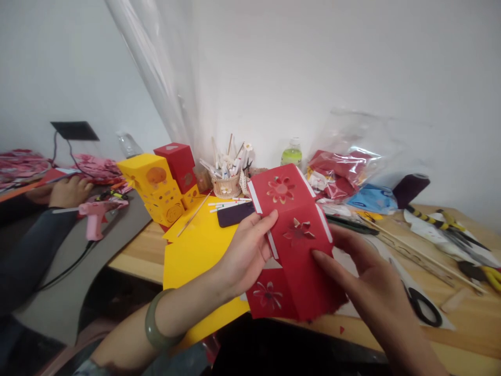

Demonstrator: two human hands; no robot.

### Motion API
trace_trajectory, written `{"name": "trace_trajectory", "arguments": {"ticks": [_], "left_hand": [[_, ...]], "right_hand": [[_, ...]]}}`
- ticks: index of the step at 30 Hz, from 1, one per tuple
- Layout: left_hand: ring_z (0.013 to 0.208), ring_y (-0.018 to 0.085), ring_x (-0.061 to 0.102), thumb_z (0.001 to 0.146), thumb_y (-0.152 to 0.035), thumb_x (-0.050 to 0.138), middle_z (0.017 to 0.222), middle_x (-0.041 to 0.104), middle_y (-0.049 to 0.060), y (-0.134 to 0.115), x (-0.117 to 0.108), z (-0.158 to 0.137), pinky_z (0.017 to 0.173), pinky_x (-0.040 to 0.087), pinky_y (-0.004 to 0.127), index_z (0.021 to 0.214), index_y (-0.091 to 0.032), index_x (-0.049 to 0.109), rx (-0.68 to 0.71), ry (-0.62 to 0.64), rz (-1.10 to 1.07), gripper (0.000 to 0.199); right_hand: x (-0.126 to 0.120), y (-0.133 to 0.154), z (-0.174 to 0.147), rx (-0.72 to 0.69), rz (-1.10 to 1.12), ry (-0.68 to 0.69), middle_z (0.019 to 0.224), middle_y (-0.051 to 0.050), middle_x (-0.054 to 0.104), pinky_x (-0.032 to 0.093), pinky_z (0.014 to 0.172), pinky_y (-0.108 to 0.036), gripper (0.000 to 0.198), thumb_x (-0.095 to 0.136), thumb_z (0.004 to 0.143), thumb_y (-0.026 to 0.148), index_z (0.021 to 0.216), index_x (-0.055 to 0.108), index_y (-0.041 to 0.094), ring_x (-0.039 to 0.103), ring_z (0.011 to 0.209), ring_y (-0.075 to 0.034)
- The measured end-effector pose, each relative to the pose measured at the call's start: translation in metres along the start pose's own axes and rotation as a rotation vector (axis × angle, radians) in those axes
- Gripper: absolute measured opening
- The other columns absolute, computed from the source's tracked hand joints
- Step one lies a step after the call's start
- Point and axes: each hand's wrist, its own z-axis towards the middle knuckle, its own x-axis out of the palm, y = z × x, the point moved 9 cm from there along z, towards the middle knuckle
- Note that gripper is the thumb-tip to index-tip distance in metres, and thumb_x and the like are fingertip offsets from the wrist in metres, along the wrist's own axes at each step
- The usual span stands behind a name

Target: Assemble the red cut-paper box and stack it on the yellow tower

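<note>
Between my two hands is a red card sheet (282, 216), creased into panels with flower shapes cut through them. White strips run along the tabs on its edges. My left hand (250, 245) grips the sheet's left side, thumb on the front and fingers behind. On the right side, my right hand (360, 261) holds the edge with the thumb in front and the other fingers partly hidden behind. The lower panels hang over the table's front edge. Beneath my left forearm lies a yellow card sheet (188, 266).
Yellow boxes (152, 183) and a red box (176, 162) stand back left, near a basket of pens (227, 185). Scissors (425, 308) and a ruler (415, 256) lie right. At far left, another person's hand (70, 190) is behind a pink glue gun (94, 216).
</note>
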Motion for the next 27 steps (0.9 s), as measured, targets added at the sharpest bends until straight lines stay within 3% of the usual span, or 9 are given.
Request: {"name": "trace_trajectory", "arguments": {"ticks": [2, 6, 12, 19, 27], "left_hand": [[0.079, 0.013, 0.068, 0.084, -0.015, 0.06, 0.09, 0.072, 0.008, 0.002, 0.003, 0.0, 0.076, 0.053, 0.023, 0.093, -0.01, 0.066, -0.045, 0.089, 0.045, 0.012], [0.079, 0.015, 0.068, 0.063, -0.005, 0.075, 0.088, 0.073, 0.007, 0.009, 0.002, -0.003, 0.076, 0.053, 0.025, 0.09, -0.01, 0.068, -0.167, 0.193, 0.204, 0.027], [0.072, 0.014, 0.067, 0.054, -0.001, 0.078, 0.082, 0.072, 0.004, 0.013, -0.002, -0.005, 0.07, 0.052, 0.025, 0.084, -0.011, 0.068, -0.198, 0.177, 0.233, 0.033], [0.071, 0.012, 0.067, 0.054, -0.001, 0.078, 0.082, 0.072, 0.003, 0.016, 0.001, -0.006, 0.069, 0.053, 0.023, 0.084, -0.011, 0.069, -0.22, 0.2, 0.197, 0.033], [0.074, 0.014, 0.068, 0.057, -0.002, 0.077, 0.083, 0.072, 0.006, 0.02, -0.003, -0.005, 0.07, 0.054, 0.024, 0.085, -0.009, 0.068, -0.221, 0.166, 0.215, 0.031]], "right_hand": [[0.007, -0.008, 0.002, 0.14, 0.163, 0.13, 0.1, -0.006, 0.072, 0.057, 0.07, -0.035, 0.037, 0.069, 0.072, 0.046, 0.1, 0.067, 0.023, 0.067, 0.09, -0.025], [0.011, -0.009, 0.001, 0.291, 0.402, 0.19, 0.108, -0.004, 0.071, 0.057, 0.064, -0.029, 0.037, 0.074, 0.069, 0.043, 0.1, 0.066, 0.025, 0.068, 0.088, -0.024], [0.022, -0.008, -0.005, 0.328, 0.484, 0.296, 0.104, -0.002, 0.071, 0.057, 0.068, -0.026, 0.035, 0.073, 0.072, 0.041, 0.103, 0.066, 0.028, 0.068, 0.09, -0.021], [0.023, -0.012, -0.006, 0.357, 0.497, 0.282, 0.101, -0.006, 0.072, 0.058, 0.065, -0.028, 0.036, 0.072, 0.072, 0.043, 0.102, 0.065, 0.024, 0.068, 0.089, -0.023], [0.016, -0.001, 0.0, 0.189, 0.317, 0.211, 0.109, -0.004, 0.069, 0.057, 0.079, -0.034, 0.046, 0.073, 0.07, 0.043, 0.111, 0.059, 0.027, 0.067, 0.094, -0.023]]}}
